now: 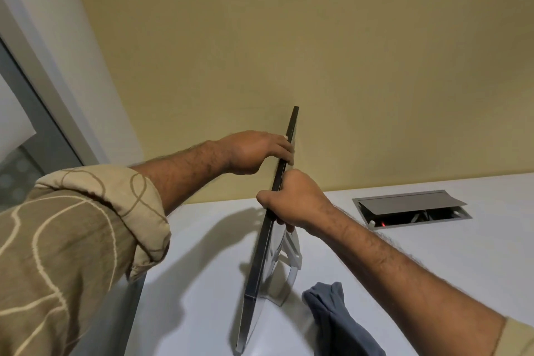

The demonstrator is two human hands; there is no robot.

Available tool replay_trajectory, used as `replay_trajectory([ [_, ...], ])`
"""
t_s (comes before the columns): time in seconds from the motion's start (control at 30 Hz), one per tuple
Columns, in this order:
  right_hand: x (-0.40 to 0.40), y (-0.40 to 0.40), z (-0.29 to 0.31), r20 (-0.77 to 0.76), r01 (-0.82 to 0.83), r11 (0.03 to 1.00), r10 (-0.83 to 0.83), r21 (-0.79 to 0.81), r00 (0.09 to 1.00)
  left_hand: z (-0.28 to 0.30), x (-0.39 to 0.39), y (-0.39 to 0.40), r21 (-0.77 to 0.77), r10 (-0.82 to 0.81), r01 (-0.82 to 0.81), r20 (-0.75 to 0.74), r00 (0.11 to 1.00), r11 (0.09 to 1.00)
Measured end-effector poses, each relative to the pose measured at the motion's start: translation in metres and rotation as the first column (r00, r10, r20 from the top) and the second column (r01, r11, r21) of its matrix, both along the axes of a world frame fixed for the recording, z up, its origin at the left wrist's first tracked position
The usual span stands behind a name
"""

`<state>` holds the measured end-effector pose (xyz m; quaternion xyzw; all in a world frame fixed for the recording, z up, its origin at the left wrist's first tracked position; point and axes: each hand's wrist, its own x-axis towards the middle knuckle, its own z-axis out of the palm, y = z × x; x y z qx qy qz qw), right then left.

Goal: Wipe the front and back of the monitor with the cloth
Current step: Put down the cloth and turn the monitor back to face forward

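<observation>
A thin dark monitor (261,263) stands edge-on to me on the white desk (433,240), its silver stand (290,269) on the right side. My left hand (254,152) grips the monitor's top edge further away, fingers curled over it. My right hand (291,199) grips the same edge nearer to me, fingers wrapped round to the back. A crumpled grey-blue cloth (335,318) lies on the desk to the right of the stand, free of both hands.
A grey cable box (410,208) with its lid open is set into the desk at the right, a red light inside. A beige wall (318,52) rises right behind the desk. A window frame (43,101) runs along the left.
</observation>
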<state>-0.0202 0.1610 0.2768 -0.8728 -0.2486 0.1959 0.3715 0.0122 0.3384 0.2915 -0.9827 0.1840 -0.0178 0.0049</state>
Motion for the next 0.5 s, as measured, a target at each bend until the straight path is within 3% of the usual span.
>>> replay_trajectory([
  [0.5, 0.025, -0.033, 0.009, -0.107, -0.18, 0.984, 0.177, -0.013, 0.978, -0.002, -0.006, 0.002, -0.036, -0.016, 0.017, 0.038, 0.999, 0.999],
])
